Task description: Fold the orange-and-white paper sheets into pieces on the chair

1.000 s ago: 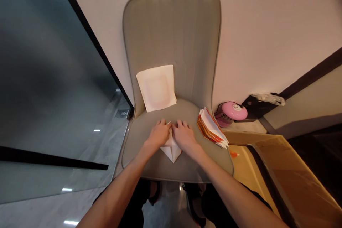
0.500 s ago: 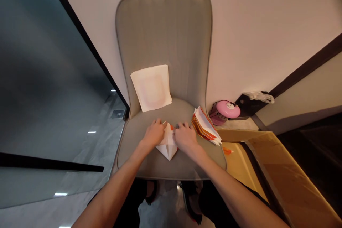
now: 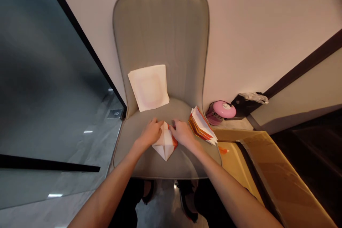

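1. The left hand (image 3: 150, 134) and right hand (image 3: 182, 133) both press on a folded paper piece (image 3: 165, 144) lying on the chair seat (image 3: 144, 164) — white faces up, orange showing at its right edge.
2. Left hand: fingers curled down onto the paper's upper left edge, pinning it rather than lifting; a full pinch cannot be told from this angle.
3. Right hand: fingertips bent onto the upper right edge, touching the orange strip; fingers are not clenched, they bear down on the sheet.
4. The paper sits mid-seat, its point aimed toward the front edge, between the two hands.
5. A stack of white square sheets (image 3: 148, 87) leans against the backrest (image 3: 160, 42), well apart from the hands.
6. A pile of folded orange-and-white pieces (image 3: 201, 125) lies at the seat's right edge, near the right hand but not touching it.
7. A pink round device (image 3: 223, 111) stands on the floor beside the chair; an open cardboard box (image 3: 269, 171) lies lower right.
8. Judgement — the step looks like creasing a fold: it goes best with edges held aligned by one hand while the other runs along the crease, since the padded seat gives under pressure and may soften the line.
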`<state>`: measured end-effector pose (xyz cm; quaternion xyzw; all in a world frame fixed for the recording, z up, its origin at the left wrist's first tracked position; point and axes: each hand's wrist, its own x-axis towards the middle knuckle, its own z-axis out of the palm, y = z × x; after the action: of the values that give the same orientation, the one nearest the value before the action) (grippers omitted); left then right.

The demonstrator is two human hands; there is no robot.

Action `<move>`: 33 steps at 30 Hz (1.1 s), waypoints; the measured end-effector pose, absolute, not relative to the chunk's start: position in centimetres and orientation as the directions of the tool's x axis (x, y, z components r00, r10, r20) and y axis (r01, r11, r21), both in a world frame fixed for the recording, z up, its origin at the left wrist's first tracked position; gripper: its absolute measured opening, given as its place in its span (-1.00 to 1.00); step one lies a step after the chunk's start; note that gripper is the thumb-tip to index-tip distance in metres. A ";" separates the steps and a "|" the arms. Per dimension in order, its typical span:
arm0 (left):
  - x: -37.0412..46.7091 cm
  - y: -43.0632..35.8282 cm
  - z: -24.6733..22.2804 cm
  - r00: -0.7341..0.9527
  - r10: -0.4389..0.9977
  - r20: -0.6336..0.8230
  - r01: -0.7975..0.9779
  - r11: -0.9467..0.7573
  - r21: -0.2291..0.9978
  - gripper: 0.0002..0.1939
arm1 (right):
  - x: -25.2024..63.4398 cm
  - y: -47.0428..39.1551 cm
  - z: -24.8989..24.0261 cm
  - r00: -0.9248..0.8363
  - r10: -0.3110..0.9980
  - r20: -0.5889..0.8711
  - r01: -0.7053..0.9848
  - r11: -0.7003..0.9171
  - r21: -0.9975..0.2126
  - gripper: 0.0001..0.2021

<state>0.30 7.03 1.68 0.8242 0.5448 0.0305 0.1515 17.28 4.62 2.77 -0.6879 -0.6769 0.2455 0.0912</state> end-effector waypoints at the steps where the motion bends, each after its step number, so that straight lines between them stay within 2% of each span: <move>1: 0.2 7.2 1.5 0.395 0.912 -0.109 0.889 -0.349 0.297 -0.55 | 17.1 4.9 2.3 -0.032 0.975 -0.219 0.876 -0.078 -0.476 -0.66; 7: 0.0 8.0 0.7 0.357 0.925 -0.128 0.875 -0.283 0.394 -0.52 | 15.6 6.1 0.2 -0.021 0.973 -0.230 0.745 -0.138 -0.653 -0.71; 10: -0.2 8.4 0.6 0.352 0.931 -0.091 0.843 -0.274 0.463 -0.54 | 15.4 6.4 -0.1 -0.062 0.980 -0.187 0.661 -0.100 -0.743 -0.75; 13: -1.5 8.4 1.1 0.217 0.976 0.006 0.836 -0.189 0.516 -0.58 | 15.6 6.7 0.0 -0.059 0.989 -0.138 0.661 -0.065 -0.748 -0.76; 15: -2.7 8.1 2.0 0.095 0.988 0.122 0.842 -0.145 0.520 -0.66 | 15.9 6.9 0.4 0.022 0.993 -0.119 0.666 -0.103 -0.739 -0.74; 17: -3.9 7.5 3.1 0.044 0.976 0.213 0.832 -0.154 0.533 -0.77 | 16.1 7.1 0.9 0.094 0.987 -0.130 0.616 -0.161 -0.771 -0.68; 20: -4.9 6.5 4.2 0.029 0.986 0.162 0.804 -0.119 0.582 -0.87 | 16.0 7.1 1.7 0.110 0.968 -0.225 0.457 -0.250 -0.853 -0.58; 22: -5.1 6.0 4.1 0.116 0.988 0.101 0.799 -0.153 0.582 -0.90 | 15.9 7.0 1.9 0.086 0.966 -0.243 0.418 -0.257 -0.872 -0.56; 25: -5.1 5.8 3.1 0.266 0.963 0.041 0.820 -0.249 0.516 -0.85 | 16.1 6.5 1.8 0.039 0.989 -0.141 0.536 -0.139 -0.833 -0.62; 29: -5.4 6.0 1.9 0.314 0.949 -0.029 0.851 -0.268 0.452 -0.64 | 17.0 5.7 1.2 -0.027 0.999 -0.029 0.730 0.000 -0.684 -0.69; 33: -5.3 6.0 2.0 0.364 0.928 -0.080 0.865 -0.305 0.399 -0.69 | 17.4 5.2 1.2 -0.049 0.998 0.031 0.859 0.058 -0.509 -0.73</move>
<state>-5.29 5.98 1.95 0.8035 0.5578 0.0829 0.1908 17.42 5.19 1.21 -0.6619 -0.7013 0.1808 0.1931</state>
